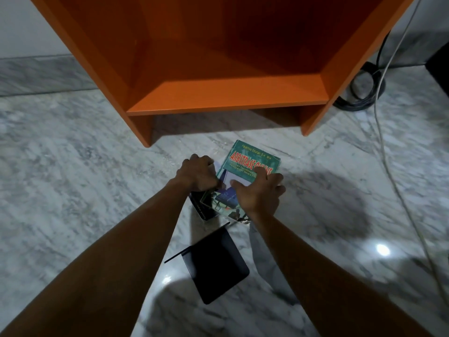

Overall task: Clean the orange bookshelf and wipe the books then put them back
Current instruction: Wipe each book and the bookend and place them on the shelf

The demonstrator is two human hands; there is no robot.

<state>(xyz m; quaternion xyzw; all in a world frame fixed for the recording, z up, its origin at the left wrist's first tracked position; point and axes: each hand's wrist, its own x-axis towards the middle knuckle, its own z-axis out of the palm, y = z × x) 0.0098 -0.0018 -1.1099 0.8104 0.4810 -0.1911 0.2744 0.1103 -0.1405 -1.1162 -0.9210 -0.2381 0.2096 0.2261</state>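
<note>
A small stack of books lies on the marble floor in front of the orange bookshelf [228, 96], whose shelf holds nothing. On top is a green book [245, 159] with red title letters; a black book [202, 210] sticks out beneath it at the near left. My left hand [198, 175] grips the left edge of the stack, fingers curled over it. My right hand [258, 193] lies on the green cover with fingers bent around its right side. Any lower books are mostly hidden.
A black metal bookend [216, 263] lies on the floor just near the stack, between my forearms. Coiled black cable [364, 93] and a thin white cord [388, 166] run along the floor to the right of the shelf. A grey skirting meets the wall at left.
</note>
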